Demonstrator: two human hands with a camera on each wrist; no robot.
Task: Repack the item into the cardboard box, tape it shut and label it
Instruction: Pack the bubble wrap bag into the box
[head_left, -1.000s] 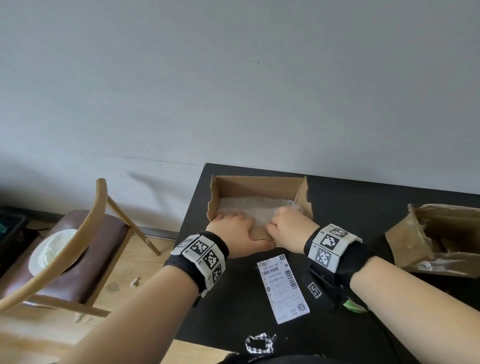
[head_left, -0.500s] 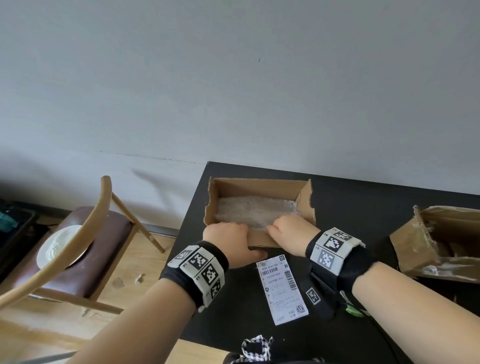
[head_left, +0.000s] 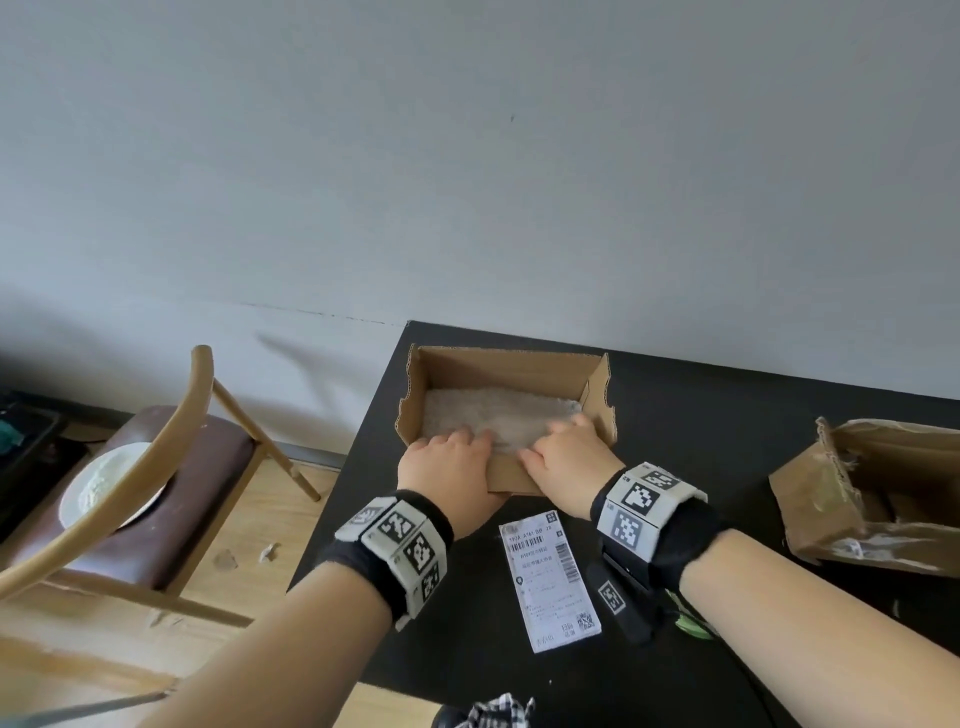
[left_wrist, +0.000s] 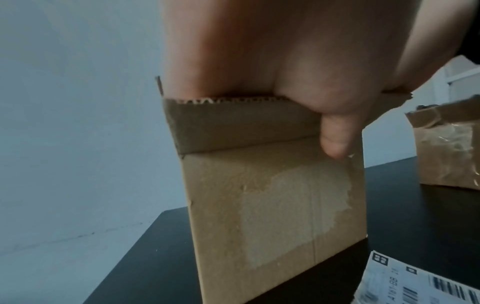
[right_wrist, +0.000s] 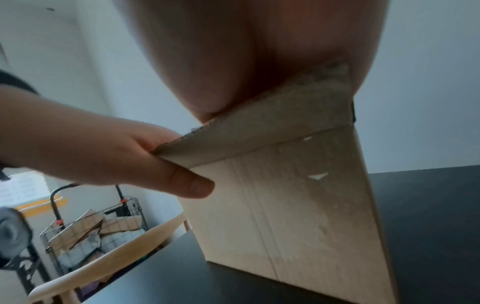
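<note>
Already your wrapped item (head_left: 493, 415) lies inside the cardboard box (head_left: 506, 364). Your left hand (head_left: 449, 467) and right hand (head_left: 563, 457) hook fingers over the box's near wall, thumbs outside. Taping remains; the label (head_left: 550, 582) waits just before the box.

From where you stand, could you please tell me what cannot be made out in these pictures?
- Item in the cardboard box: head view shows only pale wrapping; the contents are hidden.
- Fingertips of the left hand and right hand: over the near wall, hidden from both wrist views.
- Shipping label: print too small to read.
- Torn second box: cut by the right edge.
- Tape: none identifiable.
</note>
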